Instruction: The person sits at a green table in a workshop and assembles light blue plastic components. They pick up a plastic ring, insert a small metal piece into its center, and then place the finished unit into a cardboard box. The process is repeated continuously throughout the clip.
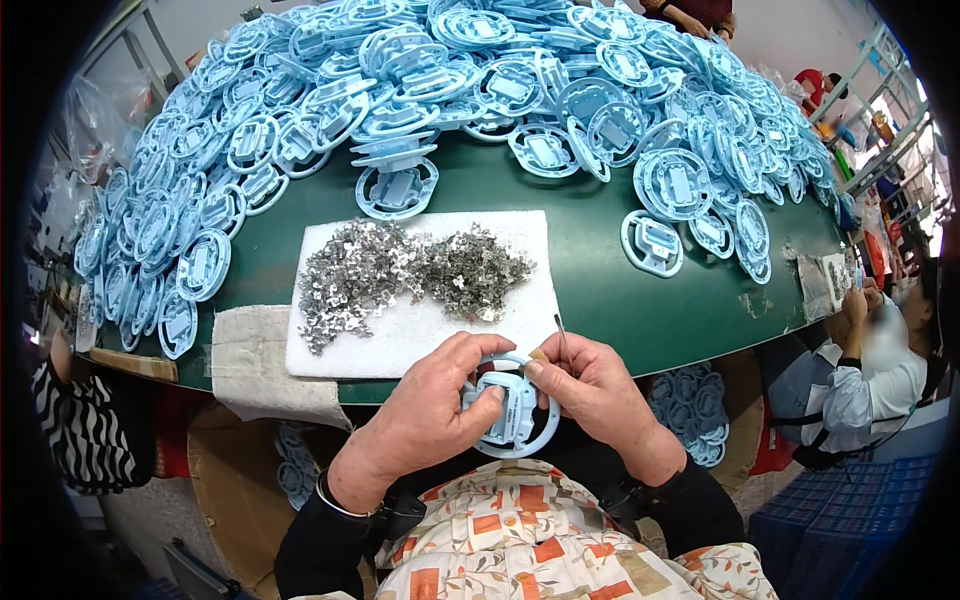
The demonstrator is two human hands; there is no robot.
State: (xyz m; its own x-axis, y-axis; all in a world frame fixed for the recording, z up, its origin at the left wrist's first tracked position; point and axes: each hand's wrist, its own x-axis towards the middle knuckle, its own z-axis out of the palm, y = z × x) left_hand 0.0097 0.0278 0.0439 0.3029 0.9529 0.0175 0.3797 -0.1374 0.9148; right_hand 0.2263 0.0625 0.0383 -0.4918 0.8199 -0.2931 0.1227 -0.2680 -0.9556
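A light blue plastic toy steering wheel (pixel 513 418) is held close to my body, just off the table's near edge. My left hand (pixel 432 398) is closed on its left side, with the thumb on the middle part. On the upper right rim, my right hand (pixel 602 392) pinches with thumb and fingers. A thin metal rod (pixel 561 332) sticks up from between my right fingers; its lower end is hidden. Beyond my hands lies a white foam sheet (pixel 400 354) carrying two heaps of small metal clips, a shinier heap (pixel 352 280) and a darker heap (pixel 474 272).
A large pile of blue wheels (pixel 420 75) covers the far part of the green table (pixel 580 270). A folded cloth (pixel 262 362) lies left of the foam. Cardboard boxes (pixel 225 465) with more wheels stand below. Other people sit at right, left and far side.
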